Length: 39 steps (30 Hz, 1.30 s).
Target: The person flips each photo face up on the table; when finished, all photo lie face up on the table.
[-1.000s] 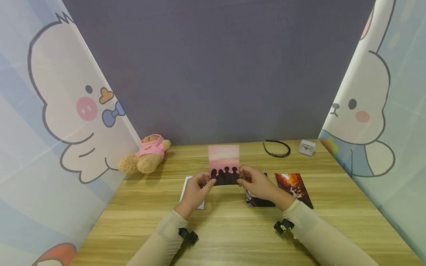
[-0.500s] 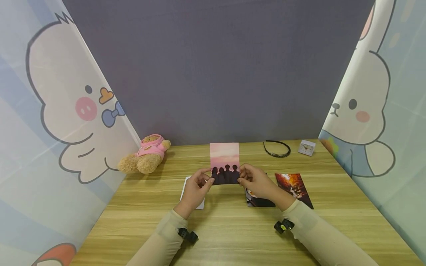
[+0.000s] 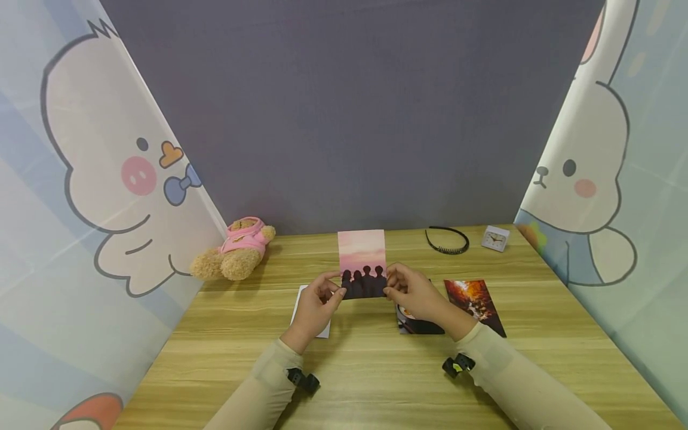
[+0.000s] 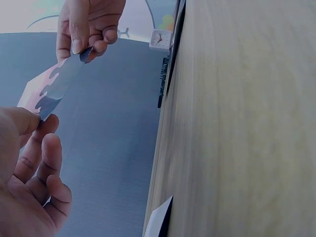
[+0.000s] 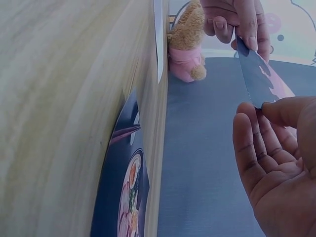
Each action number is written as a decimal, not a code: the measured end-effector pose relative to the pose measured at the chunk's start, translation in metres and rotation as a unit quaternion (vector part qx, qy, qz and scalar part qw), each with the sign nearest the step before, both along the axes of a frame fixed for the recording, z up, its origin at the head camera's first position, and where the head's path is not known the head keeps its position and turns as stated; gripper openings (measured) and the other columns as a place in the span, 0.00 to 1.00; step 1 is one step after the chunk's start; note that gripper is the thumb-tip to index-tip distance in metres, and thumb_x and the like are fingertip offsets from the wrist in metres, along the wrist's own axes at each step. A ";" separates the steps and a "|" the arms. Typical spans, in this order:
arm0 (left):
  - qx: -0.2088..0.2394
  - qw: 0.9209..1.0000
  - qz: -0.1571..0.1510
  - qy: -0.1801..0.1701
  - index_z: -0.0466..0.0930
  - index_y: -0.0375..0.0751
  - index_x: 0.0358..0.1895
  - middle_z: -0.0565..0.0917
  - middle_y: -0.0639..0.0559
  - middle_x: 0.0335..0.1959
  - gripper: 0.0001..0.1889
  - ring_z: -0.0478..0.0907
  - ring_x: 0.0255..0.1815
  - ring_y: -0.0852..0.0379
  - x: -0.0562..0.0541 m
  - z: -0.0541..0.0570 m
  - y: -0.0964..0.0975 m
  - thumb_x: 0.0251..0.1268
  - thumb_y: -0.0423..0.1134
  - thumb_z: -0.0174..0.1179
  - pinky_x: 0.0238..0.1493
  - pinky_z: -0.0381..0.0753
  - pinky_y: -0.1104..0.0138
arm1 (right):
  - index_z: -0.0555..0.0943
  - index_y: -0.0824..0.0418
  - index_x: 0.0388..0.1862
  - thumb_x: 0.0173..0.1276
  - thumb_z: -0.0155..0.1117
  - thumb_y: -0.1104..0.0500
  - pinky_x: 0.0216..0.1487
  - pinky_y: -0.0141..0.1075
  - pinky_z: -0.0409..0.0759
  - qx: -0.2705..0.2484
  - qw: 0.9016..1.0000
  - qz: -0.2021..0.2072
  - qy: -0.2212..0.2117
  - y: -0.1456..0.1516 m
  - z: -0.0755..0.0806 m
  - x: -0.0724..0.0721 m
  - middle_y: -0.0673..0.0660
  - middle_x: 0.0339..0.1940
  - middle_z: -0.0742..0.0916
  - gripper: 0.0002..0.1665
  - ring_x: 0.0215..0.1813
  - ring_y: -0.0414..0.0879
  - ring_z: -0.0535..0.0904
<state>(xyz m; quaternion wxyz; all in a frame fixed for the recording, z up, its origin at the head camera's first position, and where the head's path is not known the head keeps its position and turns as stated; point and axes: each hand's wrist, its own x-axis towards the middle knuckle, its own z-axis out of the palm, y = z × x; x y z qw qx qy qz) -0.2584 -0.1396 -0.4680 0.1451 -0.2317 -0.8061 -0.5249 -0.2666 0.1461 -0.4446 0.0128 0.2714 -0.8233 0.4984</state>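
Observation:
A photo (image 3: 362,257) with a pink sky and dark silhouettes of several people is held up over the middle of the table. My left hand (image 3: 316,307) pinches its lower left corner between thumb and fingers. At the lower right corner, my right hand (image 3: 416,295) pinches it the same way. Both wrist views show the photo (image 4: 61,84) tilted, gripped at its two near corners. Under the left hand lies a white card (image 3: 324,331), partly hidden. A food photo (image 5: 129,182) with a bowl and chopsticks lies below the right hand.
To the right lies an autumn-coloured photo (image 3: 475,303), partly behind the right forearm. A black headband (image 3: 450,251) and a small white clock (image 3: 495,238) are at the back right. A teddy bear in pink (image 3: 244,242) lies at the back left, before a grey partition (image 3: 355,119).
The photo has been raised slightly and tipped more upright toward the camera, mostly in the first half second. Both hands keep their pinch on it. The things on the table stay put.

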 end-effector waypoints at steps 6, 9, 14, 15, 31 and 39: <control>0.000 1.000 0.010 -0.004 0.80 0.50 0.67 0.86 0.58 0.31 0.21 0.69 0.20 0.59 0.000 0.000 0.001 0.74 0.37 0.67 0.24 0.68 0.69 | 0.75 0.61 0.64 0.77 0.67 0.63 0.36 0.37 0.84 -0.021 1.000 -0.005 -0.008 -0.002 0.001 0.000 0.54 0.41 0.85 0.20 0.40 0.64 0.85; 0.004 1.000 0.015 -0.003 0.80 0.46 0.67 0.86 0.55 0.31 0.22 0.68 0.20 0.57 0.000 -0.001 0.003 0.72 0.34 0.68 0.24 0.67 0.68 | 0.74 0.61 0.66 0.77 0.67 0.64 0.37 0.37 0.84 -0.031 0.999 -0.009 -0.011 -0.002 0.001 0.000 0.55 0.42 0.84 0.23 0.41 0.64 0.84; 0.008 1.000 0.016 -0.004 0.80 0.43 0.67 0.87 0.50 0.31 0.22 0.68 0.20 0.56 0.000 0.000 0.004 0.72 0.33 0.69 0.25 0.67 0.67 | 0.73 0.60 0.67 0.77 0.67 0.64 0.38 0.37 0.84 -0.038 0.999 -0.015 -0.014 -0.003 0.001 0.000 0.56 0.45 0.83 0.24 0.43 0.63 0.84; 0.007 1.000 0.016 -0.005 0.80 0.44 0.67 0.87 0.50 0.31 0.22 0.68 0.20 0.56 0.000 0.000 0.004 0.72 0.33 0.68 0.25 0.67 0.67 | 0.73 0.60 0.68 0.77 0.67 0.64 0.38 0.37 0.84 -0.037 0.999 -0.016 -0.013 -0.003 0.001 -0.001 0.56 0.45 0.83 0.24 0.42 0.62 0.85; -0.044 0.997 -0.023 -0.055 0.74 0.48 0.72 0.87 0.58 0.33 0.25 0.73 0.24 0.59 -0.001 0.002 -0.002 0.76 0.40 0.66 0.29 0.73 0.68 | 0.65 0.58 0.80 0.74 0.68 0.68 0.37 0.37 0.84 -0.051 0.997 -0.032 -0.038 -0.004 -0.005 -0.004 0.57 0.48 0.84 0.39 0.41 0.49 0.86; -0.110 0.990 -0.013 -0.086 0.72 0.43 0.74 0.86 0.62 0.32 0.29 0.75 0.25 0.60 -0.002 0.000 -0.003 0.74 0.42 0.68 0.31 0.76 0.66 | 0.64 0.62 0.80 0.74 0.63 0.71 0.21 0.34 0.72 -0.047 0.994 -0.016 -0.096 -0.003 -0.014 -0.005 0.61 0.49 0.83 0.38 0.37 0.59 0.83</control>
